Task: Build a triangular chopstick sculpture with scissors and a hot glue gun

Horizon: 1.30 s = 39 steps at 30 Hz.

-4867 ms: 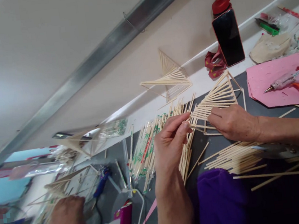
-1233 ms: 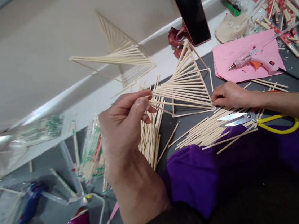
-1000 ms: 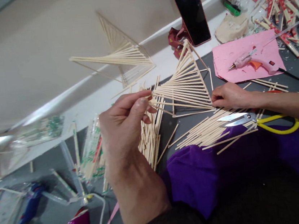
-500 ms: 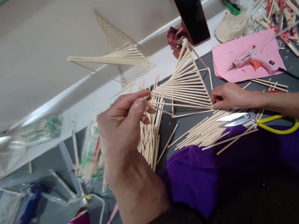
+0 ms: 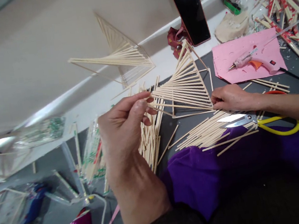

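A fan-shaped frame of thin wooden sticks [image 5: 187, 85] stands on the grey table between my hands. My left hand [image 5: 128, 118] is closed, thumb and fingers pinching stick ends at the frame's left side. At its lower right corner my right hand [image 5: 226, 99] is closed too, fingertips on the end of a stick there. Loose wooden sticks [image 5: 150, 144] lie behind my left wrist, and another pile of sticks [image 5: 203, 132] lies in front of the frame. Yellow-handled scissors [image 5: 262, 121] rest partly open on that pile, just below my right forearm.
A pink hot glue gun [image 5: 257, 58] lies on pink paper [image 5: 221, 52] at the right. A phone [image 5: 190, 10] leans by the wall. Another stick frame [image 5: 121, 57] stands at the back left. Wrapped chopsticks [image 5: 284, 12] are heaped far right. Purple cloth [image 5: 195, 171] lies in front.
Both hands hold almost the same positions on the stick frame. The view has shifted very slightly; nothing has been let go or picked up.
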{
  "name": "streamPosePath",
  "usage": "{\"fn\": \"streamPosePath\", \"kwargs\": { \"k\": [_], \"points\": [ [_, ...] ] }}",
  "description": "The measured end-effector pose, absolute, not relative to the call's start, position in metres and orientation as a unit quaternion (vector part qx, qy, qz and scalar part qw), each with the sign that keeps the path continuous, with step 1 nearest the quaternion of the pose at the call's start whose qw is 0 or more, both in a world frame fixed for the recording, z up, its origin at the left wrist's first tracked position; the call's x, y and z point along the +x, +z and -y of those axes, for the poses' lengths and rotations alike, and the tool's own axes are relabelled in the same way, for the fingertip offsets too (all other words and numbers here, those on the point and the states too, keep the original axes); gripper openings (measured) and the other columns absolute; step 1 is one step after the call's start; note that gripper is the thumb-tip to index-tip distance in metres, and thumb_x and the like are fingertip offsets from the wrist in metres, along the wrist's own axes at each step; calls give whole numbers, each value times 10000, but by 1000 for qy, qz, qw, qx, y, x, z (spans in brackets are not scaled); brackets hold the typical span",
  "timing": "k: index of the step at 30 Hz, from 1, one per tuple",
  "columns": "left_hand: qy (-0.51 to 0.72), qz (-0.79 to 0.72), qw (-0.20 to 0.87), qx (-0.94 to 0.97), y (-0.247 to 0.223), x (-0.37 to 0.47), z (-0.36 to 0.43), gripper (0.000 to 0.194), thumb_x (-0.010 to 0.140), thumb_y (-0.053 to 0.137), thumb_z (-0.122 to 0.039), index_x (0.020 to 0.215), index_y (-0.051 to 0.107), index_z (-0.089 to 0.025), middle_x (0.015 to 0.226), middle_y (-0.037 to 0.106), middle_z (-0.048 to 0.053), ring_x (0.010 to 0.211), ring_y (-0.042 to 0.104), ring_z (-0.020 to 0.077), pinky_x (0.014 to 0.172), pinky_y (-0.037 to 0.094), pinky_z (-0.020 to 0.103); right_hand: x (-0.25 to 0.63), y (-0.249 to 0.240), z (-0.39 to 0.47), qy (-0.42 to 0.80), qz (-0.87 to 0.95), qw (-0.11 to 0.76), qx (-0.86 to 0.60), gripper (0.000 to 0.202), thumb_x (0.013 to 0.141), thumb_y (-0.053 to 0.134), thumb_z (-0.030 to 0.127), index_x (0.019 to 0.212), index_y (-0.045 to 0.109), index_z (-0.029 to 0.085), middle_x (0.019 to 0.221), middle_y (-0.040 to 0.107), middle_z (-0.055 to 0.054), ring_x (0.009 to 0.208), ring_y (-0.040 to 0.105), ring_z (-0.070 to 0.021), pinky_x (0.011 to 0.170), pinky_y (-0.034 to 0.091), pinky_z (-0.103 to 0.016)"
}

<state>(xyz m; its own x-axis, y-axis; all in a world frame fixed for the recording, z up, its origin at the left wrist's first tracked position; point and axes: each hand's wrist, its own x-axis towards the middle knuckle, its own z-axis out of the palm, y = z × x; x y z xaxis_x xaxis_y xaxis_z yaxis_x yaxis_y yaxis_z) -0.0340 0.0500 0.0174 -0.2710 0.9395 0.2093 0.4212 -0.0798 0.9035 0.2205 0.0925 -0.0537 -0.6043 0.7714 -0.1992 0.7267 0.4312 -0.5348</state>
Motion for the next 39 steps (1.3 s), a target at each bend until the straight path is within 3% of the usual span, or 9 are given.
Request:
{"fn": "streamPosePath", "kwargs": {
  "k": [8, 13, 24, 39],
  "points": [
    [501, -623, 260, 541, 16, -34, -49, 149, 735, 689, -191, 829, 803, -212, 730, 740, 30, 517, 615, 79, 388, 410, 165, 221, -54, -93, 293, 852, 42, -432, 151, 870, 591, 291, 902, 687, 179, 902, 723, -53, 792, 594, -167, 602, 279, -265],
    [500, -624, 269, 538, 17, -33, -50, 154, 738, 687, -184, 826, 807, -222, 733, 742, 42, 516, 615, 81, 389, 407, 169, 223, -54, -98, 309, 859, 23, -408, 132, 812, 617, 217, 909, 699, 179, 873, 721, -34, 725, 571, -145, 598, 299, -250],
    [500, -622, 266, 541, 16, -33, -50, 157, 740, 681, -186, 830, 806, -217, 729, 740, 40, 521, 615, 83, 387, 407, 169, 223, -58, -97, 290, 865, 39, -408, 147, 816, 616, 248, 906, 715, 187, 844, 715, -35, 712, 571, -146, 600, 303, -258],
    [497, -628, 262, 538, 16, -34, -49, 165, 733, 683, -198, 837, 807, -225, 731, 749, 28, 519, 618, 83, 396, 412, 169, 222, -60, -95, 274, 868, 48, -411, 156, 860, 597, 274, 915, 710, 182, 922, 739, -55, 811, 619, -174, 624, 297, -273]
  ]
}}
